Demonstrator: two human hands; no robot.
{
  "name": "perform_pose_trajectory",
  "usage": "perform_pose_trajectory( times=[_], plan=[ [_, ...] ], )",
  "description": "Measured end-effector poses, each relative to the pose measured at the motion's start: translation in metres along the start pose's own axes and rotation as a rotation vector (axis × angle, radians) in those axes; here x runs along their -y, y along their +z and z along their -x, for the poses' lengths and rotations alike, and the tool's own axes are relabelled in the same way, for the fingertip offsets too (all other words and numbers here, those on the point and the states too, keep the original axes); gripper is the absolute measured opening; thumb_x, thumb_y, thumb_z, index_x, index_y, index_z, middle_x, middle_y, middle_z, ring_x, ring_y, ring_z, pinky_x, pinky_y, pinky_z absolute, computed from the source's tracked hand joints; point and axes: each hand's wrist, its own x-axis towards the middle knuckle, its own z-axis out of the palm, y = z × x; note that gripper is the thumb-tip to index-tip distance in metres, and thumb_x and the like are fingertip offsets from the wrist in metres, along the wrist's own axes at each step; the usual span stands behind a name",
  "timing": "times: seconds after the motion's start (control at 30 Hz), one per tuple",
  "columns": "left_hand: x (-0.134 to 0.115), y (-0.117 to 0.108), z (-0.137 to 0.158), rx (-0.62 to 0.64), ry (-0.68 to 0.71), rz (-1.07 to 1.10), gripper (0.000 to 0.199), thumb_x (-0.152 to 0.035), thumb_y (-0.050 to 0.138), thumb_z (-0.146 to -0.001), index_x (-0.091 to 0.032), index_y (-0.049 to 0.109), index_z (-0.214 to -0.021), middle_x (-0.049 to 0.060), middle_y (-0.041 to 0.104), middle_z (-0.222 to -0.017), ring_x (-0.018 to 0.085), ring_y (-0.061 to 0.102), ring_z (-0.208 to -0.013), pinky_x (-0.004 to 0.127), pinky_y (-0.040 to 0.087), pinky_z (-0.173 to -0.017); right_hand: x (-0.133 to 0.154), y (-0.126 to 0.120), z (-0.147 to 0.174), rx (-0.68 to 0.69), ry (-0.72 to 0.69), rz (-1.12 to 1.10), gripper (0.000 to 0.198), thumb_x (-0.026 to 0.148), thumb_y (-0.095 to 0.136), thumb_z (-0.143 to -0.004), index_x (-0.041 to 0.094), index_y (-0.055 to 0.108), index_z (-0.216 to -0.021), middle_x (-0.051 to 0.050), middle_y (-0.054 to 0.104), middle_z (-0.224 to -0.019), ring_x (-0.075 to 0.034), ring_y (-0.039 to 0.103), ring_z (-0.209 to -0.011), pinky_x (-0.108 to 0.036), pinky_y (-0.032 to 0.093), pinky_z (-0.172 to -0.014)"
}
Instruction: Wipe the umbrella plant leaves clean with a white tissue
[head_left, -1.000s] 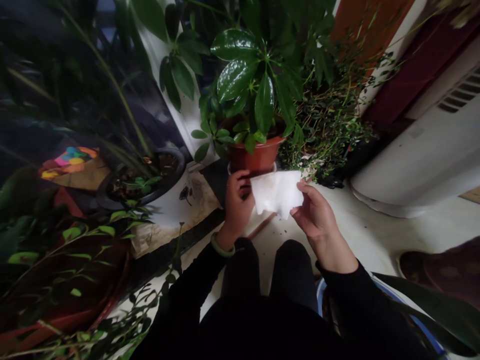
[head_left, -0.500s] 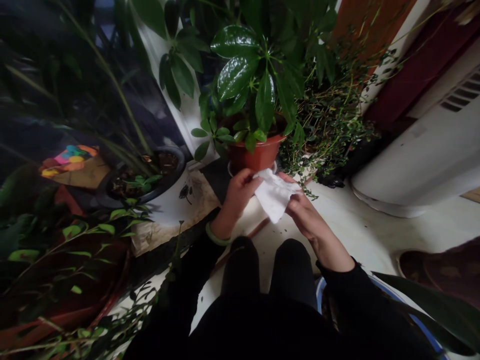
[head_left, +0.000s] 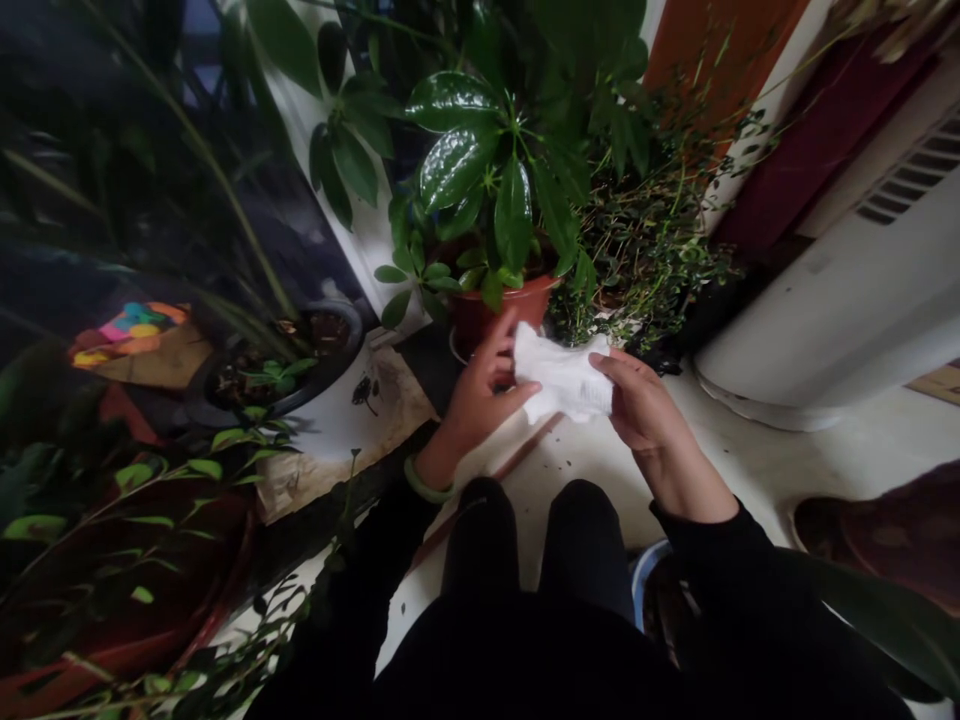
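Head view: one camera, two hands, one white cloth, at least five pots.
White cloth point(head_left: 566, 380): one piece, crumpled, held up between the two hands.
Right hand point(head_left: 649, 405): one, gripping the cloth's right end, thumb on top and fingers behind.
Left hand point(head_left: 476, 400): one, its thumb lying against the cloth's left end, its fingers partly spread; whether it grips, I cannot tell.
Bracelet point(head_left: 427, 482): one, pale green, around the left wrist.
Red pot point(head_left: 506, 308): one, just beyond the hands, with a glossy-leaved plant point(head_left: 457, 165) in it.
White pot point(head_left: 330, 420): one, dark-rimmed, left of the left hand, holding soil and a tall stem.
Box point(head_left: 161, 360): one, brown, farther left of the left hand; its bright contents are too blurred to count.
Large red pot point(head_left: 112, 650): one, well to the left of the left forearm, under leafy sprigs.
Blue-rimmed pot point(head_left: 643, 580): one, beside the right forearm, partly hidden by the sleeve.
Brown pot point(head_left: 892, 535): one, well right of the right hand.
White cabinet point(head_left: 832, 310): one, rounded, vented, right of the right hand.
Knees point(head_left: 480, 520): two, below the hands.
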Motion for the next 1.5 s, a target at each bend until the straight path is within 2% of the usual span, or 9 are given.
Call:
perform_pose_trajectory(
  times=[0.27, 0.43, 0.53, 0.63, 0.77, 0.87, 1.13, 1.3, 1.5],
  plan=[
    [0.001, 0.011, 0.011, -0.129, 0.340, -0.518, 0.020, -0.011, 0.074, -0.084, -0.021, 0.083, -0.098, 0.011, 0.068, -0.128, 0.019, 0.070, -0.103, 0.035, 0.062, -0.094, 0.005, 0.000, 0.009, 0.060, 0.021, -0.034, 0.039, 0.050, 0.099, -0.060, 0.026, 0.075, -0.078, 0.002, 0.074, -0.071, -0.017, 0.063, -0.061, -0.032, 0.053, -0.062],
    [-0.012, 0.007, 0.004, -0.034, 0.127, -0.329, 0.003, -0.018, 0.070, -0.086, -0.020, 0.072, -0.087, 0.008, 0.079, -0.110, 0.022, 0.073, -0.105, 0.035, 0.058, -0.097, -0.002, -0.005, 0.004, 0.003, -0.146, -0.014, 0.047, 0.060, 0.096, -0.068, 0.030, 0.077, -0.100, 0.001, 0.082, -0.101, -0.018, 0.074, -0.089, -0.029, 0.059, -0.076],
    [-0.014, 0.004, 0.001, 0.048, -0.115, -0.142, 0.012, -0.028, 0.069, -0.088, -0.020, 0.070, -0.097, 0.001, 0.075, -0.089, 0.014, 0.067, -0.078, 0.025, 0.052, -0.072, -0.005, -0.004, 0.005, 0.153, -0.095, -0.007, 0.072, 0.062, 0.099, -0.062, 0.031, 0.076, -0.123, -0.004, 0.082, -0.130, -0.024, 0.077, -0.111, -0.035, 0.063, -0.090],
    [-0.010, 0.005, 0.001, 0.048, -0.140, -0.165, 0.016, -0.027, 0.067, -0.089, -0.020, 0.070, -0.103, 0.001, 0.075, -0.093, 0.015, 0.069, -0.079, 0.026, 0.054, -0.071, -0.012, 0.003, 0.008, 0.223, 0.083, -0.020, 0.064, 0.055, 0.103, -0.057, 0.024, 0.080, -0.108, -0.005, 0.085, -0.103, -0.024, 0.078, -0.087, -0.036, 0.064, -0.078],
    [-0.001, 0.016, 0.010, -0.110, 0.298, -0.548, 0.033, -0.023, 0.052, -0.102, -0.019, 0.068, -0.130, 0.013, 0.078, -0.134, 0.025, 0.073, -0.128, 0.042, 0.057, -0.112, -0.029, 0.021, 0.015, 0.001, 0.109, -0.215, 0.049, 0.044, 0.104, -0.052, 0.021, 0.079, -0.087, -0.001, 0.083, -0.083, -0.018, 0.074, -0.073, -0.030, 0.064, -0.072],
    [0.005, 0.028, 0.015, -0.025, 0.649, -0.831, 0.058, -0.041, 0.043, -0.111, -0.015, 0.045, -0.163, 0.019, 0.052, -0.171, 0.031, 0.035, -0.169, 0.054, 0.033, -0.137, -0.036, 0.039, 0.030, -0.095, 0.048, -0.333, 0.043, 0.041, 0.101, -0.061, 0.023, 0.077, -0.092, 0.001, 0.083, -0.088, -0.016, 0.076, -0.081, -0.026, 0.066, -0.076],
    [0.009, 0.028, 0.011, 0.175, 0.686, -1.066, 0.086, -0.064, 0.036, -0.110, -0.020, 0.010, -0.179, 0.013, 0.029, -0.184, 0.029, 0.010, -0.177, 0.058, 0.015, -0.143, -0.011, 0.038, 0.056, -0.030, 0.163, -0.485, 0.041, 0.028, 0.101, -0.066, 0.023, 0.074, -0.096, 0.003, 0.079, -0.088, -0.010, 0.068, -0.066, -0.018, 0.061, -0.057],
    [0.009, 0.006, 0.013, 0.075, 0.434, -0.731, 0.063, -0.055, 0.048, -0.110, -0.023, 0.051, -0.164, 0.015, 0.049, -0.174, 0.031, 0.034, -0.170, 0.058, 0.027, -0.140, 0.009, 0.028, 0.050, -0.075, 0.015, -0.284, 0.038, 0.047, 0.089, -0.083, 0.028, 0.076, -0.114, -0.006, 0.082, -0.125, -0.032, 0.078, -0.118, -0.041, 0.072, -0.087],
    [-0.015, -0.014, -0.016, -0.461, -0.024, 0.225, 0.022, -0.035, 0.070, -0.099, -0.019, 0.073, -0.114, 0.010, 0.080, -0.121, 0.019, 0.077, -0.107, 0.041, 0.059, -0.108, -0.012, 0.062, 0.013, -0.270, -0.758, 0.188, 0.055, 0.055, 0.042, -0.109, 0.035, 0.063, -0.155, -0.004, 0.062, -0.162, -0.030, 0.043, -0.165, -0.054, 0.040, -0.135]
  ],
)
